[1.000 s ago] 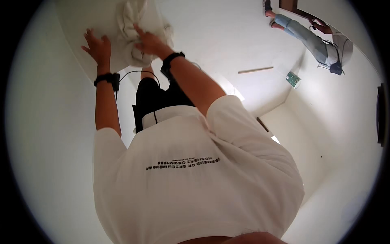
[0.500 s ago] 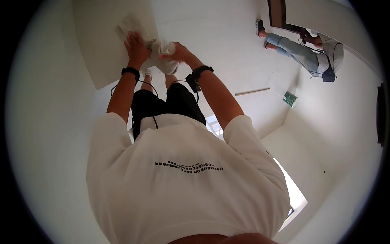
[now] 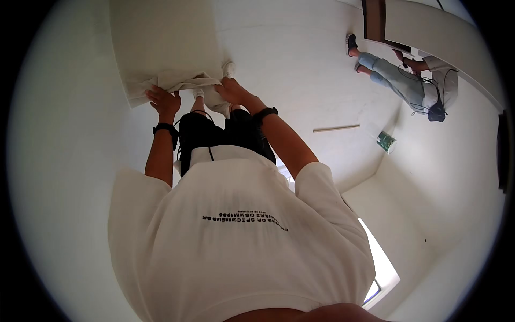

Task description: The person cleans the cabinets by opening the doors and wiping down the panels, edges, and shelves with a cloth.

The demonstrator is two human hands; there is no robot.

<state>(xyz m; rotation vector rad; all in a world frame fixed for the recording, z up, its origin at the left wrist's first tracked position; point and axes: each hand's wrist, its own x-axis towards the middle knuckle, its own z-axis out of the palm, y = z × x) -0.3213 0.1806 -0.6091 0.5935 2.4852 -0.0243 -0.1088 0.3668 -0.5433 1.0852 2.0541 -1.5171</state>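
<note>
A pale beige cloth [image 3: 185,79] lies bunched along the near edge of a beige tabletop-like surface [image 3: 163,35]. At its left end, my left hand [image 3: 165,103] has its fingers over the cloth's edge and appears to grip it. Closed around the other end is my right hand [image 3: 234,92], and a loose part of the cloth hangs below it, in front of my legs. Both wrists wear black bands, and a cable runs near the left one.
Over to the right, another person [image 3: 399,80] in light blue jeans stands by a brown-edged white piece of furniture [image 3: 429,29]. A thin stick [image 3: 336,129] lies on the floor, and a green-and-white bucket [image 3: 385,141] stands near the wall.
My left hand has moved down and left to the surface's near edge, and my right hand slightly lower. The crumpled cloth is now stretched wider between them. The view has shifted a little.
</note>
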